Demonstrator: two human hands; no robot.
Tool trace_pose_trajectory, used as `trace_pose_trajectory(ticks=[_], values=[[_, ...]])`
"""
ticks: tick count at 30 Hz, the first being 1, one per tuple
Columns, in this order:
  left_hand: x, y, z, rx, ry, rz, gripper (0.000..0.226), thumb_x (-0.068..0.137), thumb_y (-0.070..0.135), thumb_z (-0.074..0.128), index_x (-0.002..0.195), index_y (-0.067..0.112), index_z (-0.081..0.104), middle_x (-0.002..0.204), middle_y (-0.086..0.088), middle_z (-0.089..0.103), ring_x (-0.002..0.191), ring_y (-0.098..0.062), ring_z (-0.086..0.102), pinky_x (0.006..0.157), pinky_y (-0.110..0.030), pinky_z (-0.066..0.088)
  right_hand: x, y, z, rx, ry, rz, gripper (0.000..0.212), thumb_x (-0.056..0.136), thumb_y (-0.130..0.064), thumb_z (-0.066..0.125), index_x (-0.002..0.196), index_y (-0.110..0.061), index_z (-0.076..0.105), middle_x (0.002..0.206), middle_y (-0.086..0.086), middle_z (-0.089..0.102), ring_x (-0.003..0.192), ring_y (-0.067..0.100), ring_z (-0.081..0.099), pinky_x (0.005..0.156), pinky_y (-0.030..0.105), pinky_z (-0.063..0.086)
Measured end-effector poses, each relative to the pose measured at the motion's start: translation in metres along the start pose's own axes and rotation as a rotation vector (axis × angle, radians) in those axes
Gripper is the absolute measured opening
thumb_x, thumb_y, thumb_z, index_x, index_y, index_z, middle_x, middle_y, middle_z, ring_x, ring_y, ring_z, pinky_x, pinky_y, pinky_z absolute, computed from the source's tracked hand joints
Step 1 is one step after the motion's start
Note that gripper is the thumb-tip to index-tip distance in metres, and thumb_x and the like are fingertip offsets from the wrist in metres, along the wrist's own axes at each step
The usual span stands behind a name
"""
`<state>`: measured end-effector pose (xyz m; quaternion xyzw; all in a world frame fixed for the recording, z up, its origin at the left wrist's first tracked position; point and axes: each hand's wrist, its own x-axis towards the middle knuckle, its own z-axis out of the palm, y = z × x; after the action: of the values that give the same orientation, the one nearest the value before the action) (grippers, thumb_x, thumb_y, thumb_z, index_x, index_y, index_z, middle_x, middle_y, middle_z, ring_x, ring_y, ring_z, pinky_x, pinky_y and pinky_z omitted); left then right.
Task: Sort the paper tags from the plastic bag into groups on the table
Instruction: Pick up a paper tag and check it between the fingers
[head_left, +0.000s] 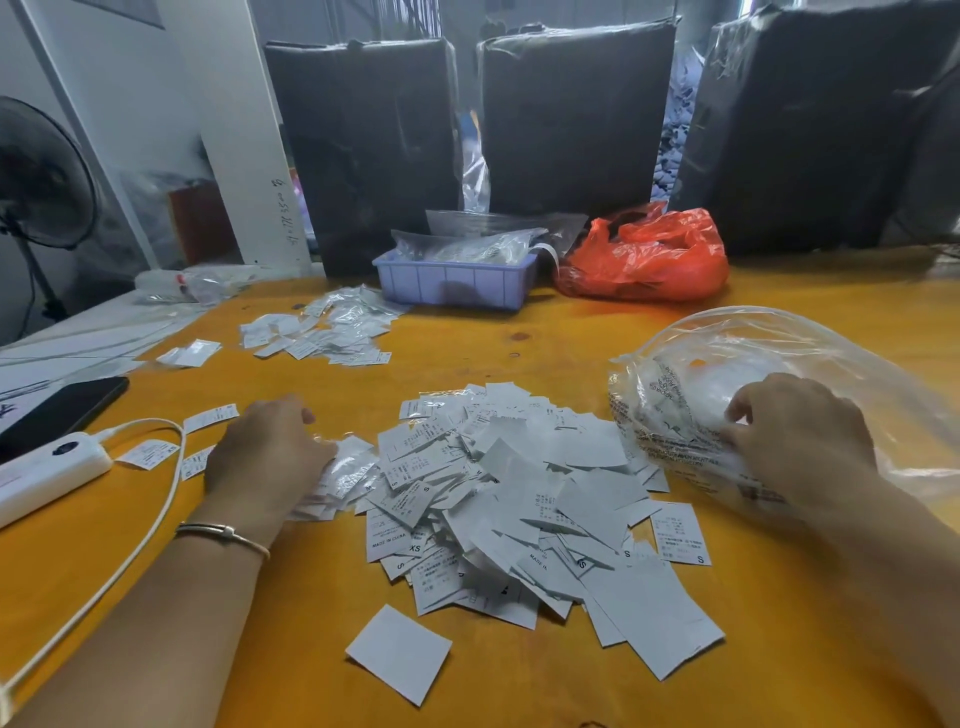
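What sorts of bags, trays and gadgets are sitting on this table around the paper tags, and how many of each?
Clear plastic bag, gripped by the right hand: 1
Orange plastic bag: 1
Lilac tray holding clear packets: 1
Dark phone: 1
White power strip: 1
Total: 5
The left hand rests at the edge of the big tag pile, too many to count.

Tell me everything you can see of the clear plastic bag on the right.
The clear plastic bag is thin, crinkled and see-through, with dark print along its near-left side. It lies on its side at the right of the orange table, puffed up, its left end beside the big pile of paper tags. White tags show inside. The right hand pinches its front fold; nothing else touches it.
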<state>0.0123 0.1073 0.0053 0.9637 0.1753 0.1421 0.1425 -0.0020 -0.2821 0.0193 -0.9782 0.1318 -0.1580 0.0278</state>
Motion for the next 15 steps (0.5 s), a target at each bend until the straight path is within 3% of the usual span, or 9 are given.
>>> trace_pose_trajectory(ticks=[2, 7, 11, 15], values=[[-0.005, 0.008, -0.001, 0.011, 0.072, 0.061, 0.041, 0.088, 0.037, 0.072, 0.123, 0.02, 0.06, 0.123, -0.009, 0.058, 0.112, -0.03, 0.054, 0.084, -0.045, 0.054, 0.0, 0.001, 0.0, 0.039, 0.029, -0.003, 0.014, 0.089, -0.015, 0.061, 0.08, -0.014, 0.072, 0.088, 0.006, 0.064, 0.088, 0.03, 0.055, 0.075, 0.034, 0.036], [-0.021, 0.029, 0.001, -0.173, 0.12, 0.251, 0.031, 0.089, 0.032, 0.071, 0.117, 0.022, 0.065, 0.118, -0.004, 0.058, 0.11, -0.025, 0.055, 0.085, -0.044, 0.052, 0.002, 0.004, 0.001, 0.152, 0.159, -0.033, 0.013, 0.083, -0.013, 0.072, 0.071, -0.01, 0.069, 0.078, 0.011, 0.066, 0.077, 0.033, 0.053, 0.07, 0.035, 0.037], [-0.03, 0.039, 0.008, -0.355, 0.068, 0.355, 0.017, 0.088, 0.027, 0.073, 0.105, 0.025, 0.068, 0.109, 0.005, 0.058, 0.098, -0.014, 0.057, 0.075, -0.03, 0.045, 0.004, 0.005, 0.005, 0.267, 0.211, -0.031, 0.025, 0.076, -0.016, 0.08, 0.063, -0.008, 0.061, 0.063, 0.009, 0.058, 0.065, 0.032, 0.051, 0.058, 0.032, 0.034], [-0.037, 0.047, 0.011, -0.518, 0.027, 0.42, 0.01, 0.088, 0.021, 0.073, 0.096, 0.026, 0.069, 0.102, 0.009, 0.062, 0.092, -0.002, 0.057, 0.067, -0.016, 0.042, 0.004, 0.004, 0.005, 0.334, 0.289, -0.067, 0.014, 0.078, -0.012, 0.079, 0.069, -0.005, 0.071, 0.068, 0.014, 0.064, 0.064, 0.033, 0.053, 0.058, 0.032, 0.037]])
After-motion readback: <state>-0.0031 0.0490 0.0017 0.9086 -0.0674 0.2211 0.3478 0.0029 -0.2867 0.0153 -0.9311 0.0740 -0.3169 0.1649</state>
